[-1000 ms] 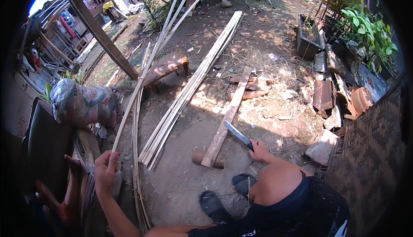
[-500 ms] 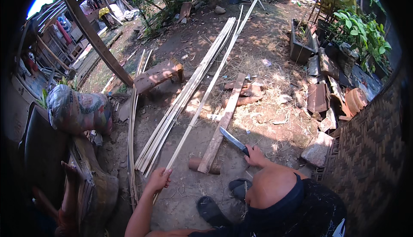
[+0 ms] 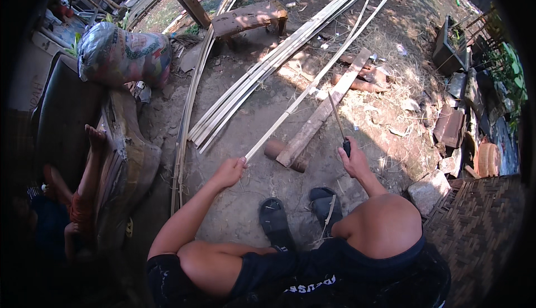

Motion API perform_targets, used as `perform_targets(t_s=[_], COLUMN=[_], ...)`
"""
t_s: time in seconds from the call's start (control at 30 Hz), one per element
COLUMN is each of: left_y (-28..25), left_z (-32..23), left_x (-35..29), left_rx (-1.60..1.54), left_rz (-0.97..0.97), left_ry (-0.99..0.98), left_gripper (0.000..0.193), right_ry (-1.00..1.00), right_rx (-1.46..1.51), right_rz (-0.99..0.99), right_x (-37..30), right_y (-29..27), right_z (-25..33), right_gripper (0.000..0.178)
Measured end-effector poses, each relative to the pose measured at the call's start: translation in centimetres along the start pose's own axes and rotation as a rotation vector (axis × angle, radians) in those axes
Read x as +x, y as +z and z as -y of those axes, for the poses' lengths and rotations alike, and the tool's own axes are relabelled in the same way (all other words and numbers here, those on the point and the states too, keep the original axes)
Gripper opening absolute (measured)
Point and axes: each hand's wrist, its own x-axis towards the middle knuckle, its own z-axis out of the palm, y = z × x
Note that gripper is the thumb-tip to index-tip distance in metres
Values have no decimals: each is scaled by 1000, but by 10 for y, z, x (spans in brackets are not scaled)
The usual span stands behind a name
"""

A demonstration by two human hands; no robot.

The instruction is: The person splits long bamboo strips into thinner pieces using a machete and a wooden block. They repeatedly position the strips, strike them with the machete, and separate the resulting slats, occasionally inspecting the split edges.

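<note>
Both forearms [image 3: 190, 212] forward, right fingers [image 3: 353, 150] around knife [image 3: 346, 147]

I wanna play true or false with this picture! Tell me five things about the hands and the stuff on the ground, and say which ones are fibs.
1. The left hand holds one end of a long pale strip. True.
2. The right hand is empty. False: it holds a knife.
3. The near end of the brown plank lies across a short log. True.
4. The sandals are bright red. False: they are dark.
5. The stuffed sack is to the left of the bundle of pale strips. True.
</note>
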Motion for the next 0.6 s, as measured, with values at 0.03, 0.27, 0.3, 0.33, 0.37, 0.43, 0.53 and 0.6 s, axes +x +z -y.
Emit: perform_targets(t_s=[0.03,0.27,0.3,0.33,0.37,0.43,0.53,0.6], left_y=[2,8,8,6,4,4,-4,-5], left_z=[1,-5,-14,-19,-16,2,11,6], left_x=[0,4,5,6,5,0,2,3], left_rx=[-6,236,267,303,262,168,232,217], left_rz=[-18,-53,-47,-44,-59,-81,-120,-118], left_ry=[-1,96,83,63,71,70,144,155], left_gripper=[45,44,44,44,44,45,43,43], right_ry=[-20,-431,-267,-107,56,-185,-560,-678], right_rx=[-27,-423,-391,-346,-290,-191,-301,-382], right_rz=[86,148,83,21,-28,-81,163,245], right_x=[0,28,42,55,62,50,12,11], right_y=[-11,-35,-41,-48,-46,-31,-29,-29], right_z=[28,47,24,3,-5,28,76,69], right_gripper=[48,41,41,41,41,41,39,37])
